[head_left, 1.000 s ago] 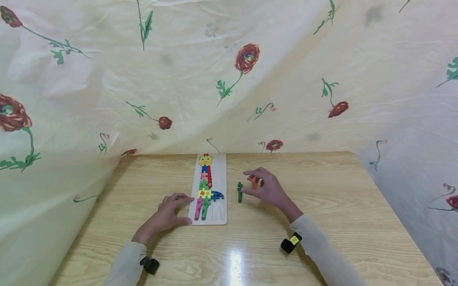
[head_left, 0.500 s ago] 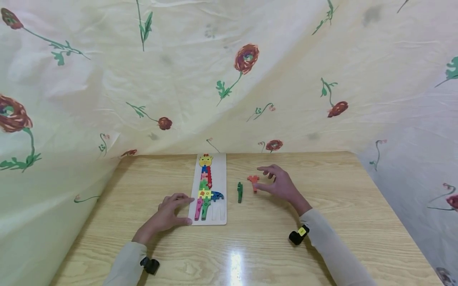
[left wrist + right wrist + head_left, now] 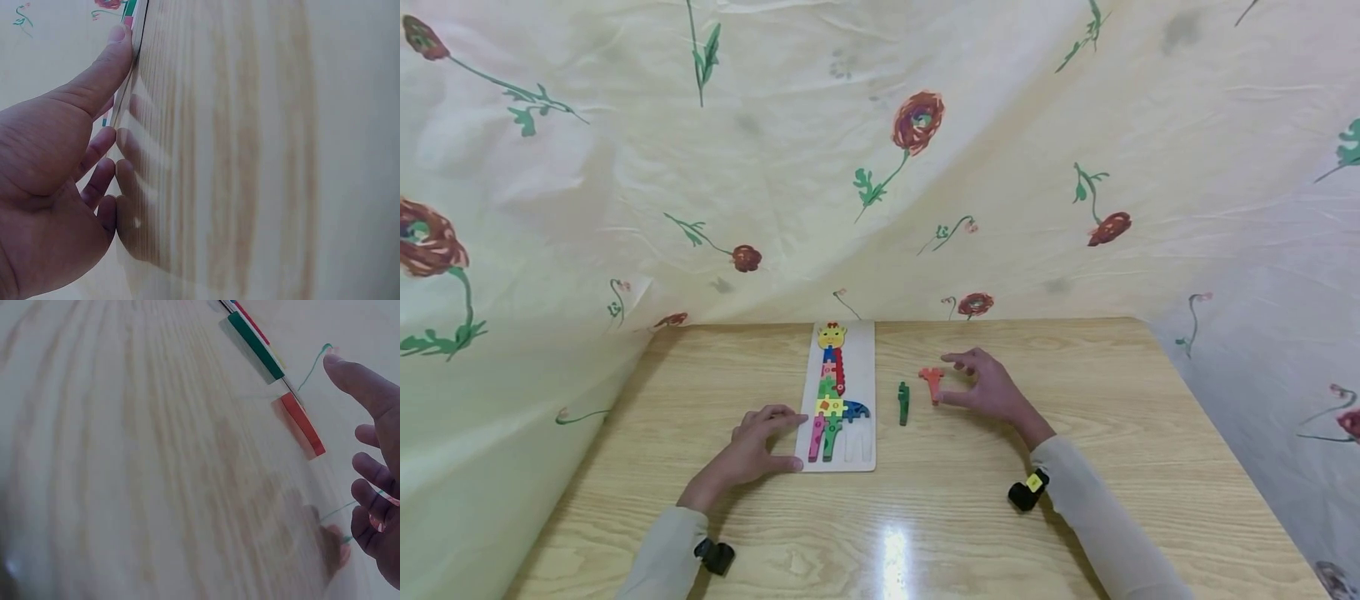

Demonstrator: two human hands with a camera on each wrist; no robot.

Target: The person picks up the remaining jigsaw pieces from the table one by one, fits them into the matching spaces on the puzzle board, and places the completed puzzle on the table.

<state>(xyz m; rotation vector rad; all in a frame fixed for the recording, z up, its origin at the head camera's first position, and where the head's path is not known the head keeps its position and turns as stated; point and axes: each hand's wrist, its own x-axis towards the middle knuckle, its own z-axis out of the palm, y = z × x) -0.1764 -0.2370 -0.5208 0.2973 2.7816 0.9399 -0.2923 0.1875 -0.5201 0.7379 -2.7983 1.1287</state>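
A white puzzle board with a colourful giraffe lies on the table. Its head is yellow, a blue piece sits at the right of the body, and a pink leg and a green leg are in place. Two pale leg-shaped recesses show at its lower right. My left hand rests at the board's left edge, thumb and fingers spread. To the right of the board lie a green puzzle piece and an orange puzzle piece. Beside the orange piece my right hand hovers, holding nothing, its thumb near the piece.
The wooden table reaches back to a flower-printed cloth, which hangs behind and along both sides. A bright light reflection lies on the table in front of the board.
My right hand has let go of the orange piece and drawn back to the right, leaving it on the table. My left hand has stayed at the board's edge.
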